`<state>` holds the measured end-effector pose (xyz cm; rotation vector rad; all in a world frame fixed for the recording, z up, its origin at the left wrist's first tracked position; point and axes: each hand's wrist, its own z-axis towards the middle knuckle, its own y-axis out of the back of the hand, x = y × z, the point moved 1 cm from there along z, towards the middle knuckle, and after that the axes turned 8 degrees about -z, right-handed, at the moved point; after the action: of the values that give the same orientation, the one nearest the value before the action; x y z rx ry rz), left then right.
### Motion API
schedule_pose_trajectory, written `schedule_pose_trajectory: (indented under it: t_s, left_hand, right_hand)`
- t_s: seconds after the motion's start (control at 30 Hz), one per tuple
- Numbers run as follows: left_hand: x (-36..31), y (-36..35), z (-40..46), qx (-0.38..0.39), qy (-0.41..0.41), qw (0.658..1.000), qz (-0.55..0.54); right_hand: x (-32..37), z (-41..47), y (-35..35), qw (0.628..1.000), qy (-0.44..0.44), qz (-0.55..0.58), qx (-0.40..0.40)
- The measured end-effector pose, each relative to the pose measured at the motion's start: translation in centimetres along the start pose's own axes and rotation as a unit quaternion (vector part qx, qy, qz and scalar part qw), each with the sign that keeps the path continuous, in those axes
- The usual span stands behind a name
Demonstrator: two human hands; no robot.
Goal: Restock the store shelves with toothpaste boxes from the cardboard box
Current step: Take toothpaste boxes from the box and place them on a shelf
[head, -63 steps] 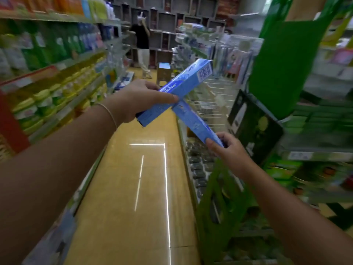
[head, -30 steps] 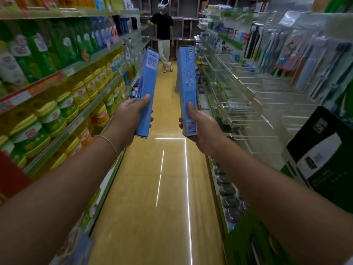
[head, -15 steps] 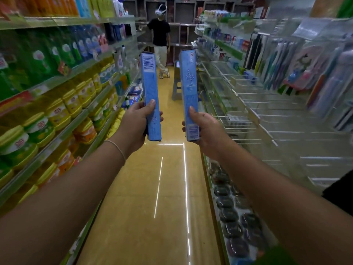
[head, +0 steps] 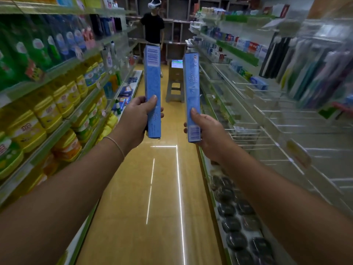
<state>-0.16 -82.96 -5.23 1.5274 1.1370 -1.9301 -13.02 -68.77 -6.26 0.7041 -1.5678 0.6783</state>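
Note:
I hold two long blue toothpaste boxes upright over the aisle. My left hand grips the lower end of the left toothpaste box, whose barcode faces me near its top. My right hand grips the lower end of the right toothpaste box, thumb on its front face. The two boxes stand parallel, a gap between them. To the right run wire shelves, mostly bare close by, with toothpaste boxes stocked on the farther part. The cardboard box is not in view.
The left shelving is full of green and yellow detergent containers. A person wearing a headset stands at the aisle's far end. A grey plastic stool stands in the aisle ahead. Toothbrush packs hang at the right. Dark round packs fill the bottom right shelf.
Both boxes have gone from crossed and tilted to upright and parallel. The view has swung from the green end display to straight down the aisle, and the stool and far person appear closer.

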Motion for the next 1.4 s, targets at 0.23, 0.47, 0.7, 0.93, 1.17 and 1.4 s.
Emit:
schedule_pose_trajectory:
  t_s: [0.23, 0.47, 0.7, 0.93, 1.17, 1.4]
  left_hand:
    - [-2.1, 4.6, 12.7, 0.012, -0.001, 1.0, 0.019]
    - [-1.1, 6.6, 22.4, 0.017, 0.019, 1.0, 0.015]
    - [1.0, 6.4, 33.4, 0.028, 0.03, 0.999, 0.015]
    - [2.6, 5.2, 47.4, 0.018, 0.04, 0.999, 0.0]
    - [2.6, 3.1, 61.9, 0.011, 0.044, 0.999, -0.026]
    - [4.3, 2.4, 73.8, 0.019, 0.046, 0.998, -0.041]
  right_hand:
    - [2.0, 11.8, -5.0, 0.999, 0.001, 0.019, -0.031]
    - [2.5, 20.8, -7.5, 0.998, -0.005, 0.032, -0.047]
    - [2.6, 31.9, -7.6, 0.999, 0.0, 0.022, -0.041]
    - [3.7, 47.6, -6.5, 0.999, 0.004, 0.04, -0.028]
    - [6.3, 62.0, -4.7, 1.0, 0.003, 0.024, -0.017]
    - [7.0, 73.2, -4.5, 1.0, -0.002, 0.006, -0.022]
